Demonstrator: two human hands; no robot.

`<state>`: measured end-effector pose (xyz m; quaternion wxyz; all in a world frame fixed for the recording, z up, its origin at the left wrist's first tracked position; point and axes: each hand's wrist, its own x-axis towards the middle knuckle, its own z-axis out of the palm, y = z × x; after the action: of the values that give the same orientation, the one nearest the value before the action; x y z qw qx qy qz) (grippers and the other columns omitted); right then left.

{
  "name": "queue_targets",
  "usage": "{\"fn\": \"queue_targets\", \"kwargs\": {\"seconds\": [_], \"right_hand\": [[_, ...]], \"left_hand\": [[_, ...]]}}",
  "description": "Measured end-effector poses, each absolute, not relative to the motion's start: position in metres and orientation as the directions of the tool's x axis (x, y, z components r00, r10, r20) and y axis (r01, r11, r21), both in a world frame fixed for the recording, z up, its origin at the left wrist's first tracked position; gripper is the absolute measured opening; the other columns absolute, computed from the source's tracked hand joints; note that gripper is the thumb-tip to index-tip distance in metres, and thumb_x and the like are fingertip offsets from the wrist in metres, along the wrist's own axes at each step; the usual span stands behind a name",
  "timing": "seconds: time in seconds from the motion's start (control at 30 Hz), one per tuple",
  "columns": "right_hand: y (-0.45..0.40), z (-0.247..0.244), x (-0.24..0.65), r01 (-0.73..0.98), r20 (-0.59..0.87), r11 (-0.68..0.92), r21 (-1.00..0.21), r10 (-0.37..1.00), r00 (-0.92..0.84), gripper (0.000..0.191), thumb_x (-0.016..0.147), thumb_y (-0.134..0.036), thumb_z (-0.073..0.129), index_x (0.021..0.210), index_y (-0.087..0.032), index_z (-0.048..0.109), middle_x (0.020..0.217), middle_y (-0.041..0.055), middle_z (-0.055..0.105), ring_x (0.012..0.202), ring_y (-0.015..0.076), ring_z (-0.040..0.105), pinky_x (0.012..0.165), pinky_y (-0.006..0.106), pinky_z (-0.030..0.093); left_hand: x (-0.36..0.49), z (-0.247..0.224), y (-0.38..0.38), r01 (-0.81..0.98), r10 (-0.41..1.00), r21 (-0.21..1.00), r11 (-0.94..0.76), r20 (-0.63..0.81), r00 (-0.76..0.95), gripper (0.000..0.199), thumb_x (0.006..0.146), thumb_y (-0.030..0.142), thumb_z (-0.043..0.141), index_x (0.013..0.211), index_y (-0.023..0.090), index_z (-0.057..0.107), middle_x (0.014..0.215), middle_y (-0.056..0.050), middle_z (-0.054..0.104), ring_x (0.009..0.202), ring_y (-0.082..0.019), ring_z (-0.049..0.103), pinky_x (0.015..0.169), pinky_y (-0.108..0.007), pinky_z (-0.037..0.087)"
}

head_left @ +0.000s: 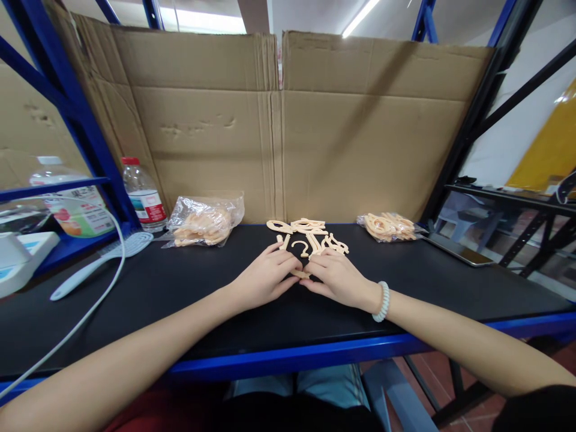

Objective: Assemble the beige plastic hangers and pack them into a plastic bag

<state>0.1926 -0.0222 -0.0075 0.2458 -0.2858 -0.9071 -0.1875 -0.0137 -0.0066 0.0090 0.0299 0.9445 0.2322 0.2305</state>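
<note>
My left hand (pixel 272 270) and my right hand (pixel 335 275) meet over the middle of the black tabletop. Between their fingertips they grip a small beige plastic piece (pixel 300 273), mostly covered by the fingers. Just beyond lie loose beige parts: a hook (pixel 300 247), a short bar (pixel 284 242), longer strips near my right hand (pixel 314 242), and curved pieces (pixel 335 243). Farther back are a flat looped piece (pixel 279 226) and a small stack of similar pieces (pixel 309 225). A pale coiled band (pixel 382 302) circles my right wrist.
Clear bags of beige parts stand at back left (pixel 204 223) and back right (pixel 389 227). At left are a red-capped bottle (pixel 144 198), a hairbrush (pixel 103 264) and a white cable (pixel 117 270). A phone-like slab (pixel 459 250) lies right. Cardboard (pixel 216 132) walls the back.
</note>
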Motion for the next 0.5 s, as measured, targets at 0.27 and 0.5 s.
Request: {"fn": "queue_targets", "kwargs": {"seconds": [0.27, 0.5], "right_hand": [[-0.0216, -0.0078, 0.1928, 0.579, 0.546, 0.787, 0.213, 0.396, -0.739, 0.026, 0.094, -0.034, 0.045, 0.08, -0.015, 0.058, 0.077, 0.0043, 0.057, 0.076, 0.0172, 0.05, 0.074, 0.031, 0.039], [-0.0204, -0.0072, 0.1955, 0.535, 0.568, 0.84, 0.096, 0.395, -0.722, 0.03, 0.09, -0.042, 0.05, 0.08, -0.016, 0.06, 0.075, 0.0038, 0.055, 0.077, 0.0173, 0.05, 0.077, 0.031, 0.039]], "left_hand": [[-0.0108, 0.0069, -0.0089, 0.482, 0.505, 0.159, -0.861, 0.368, 0.781, 0.008, 0.088, 0.023, 0.045, 0.083, 0.02, 0.05, 0.083, -0.005, 0.06, 0.081, -0.02, 0.056, 0.084, -0.033, 0.038], [-0.0117, 0.0045, -0.0132, 0.557, 0.574, 0.141, -0.818, 0.256, 0.778, 0.017, 0.093, 0.031, 0.038, 0.081, 0.02, 0.043, 0.075, -0.001, 0.056, 0.065, -0.017, 0.053, 0.059, -0.025, 0.036]]}}
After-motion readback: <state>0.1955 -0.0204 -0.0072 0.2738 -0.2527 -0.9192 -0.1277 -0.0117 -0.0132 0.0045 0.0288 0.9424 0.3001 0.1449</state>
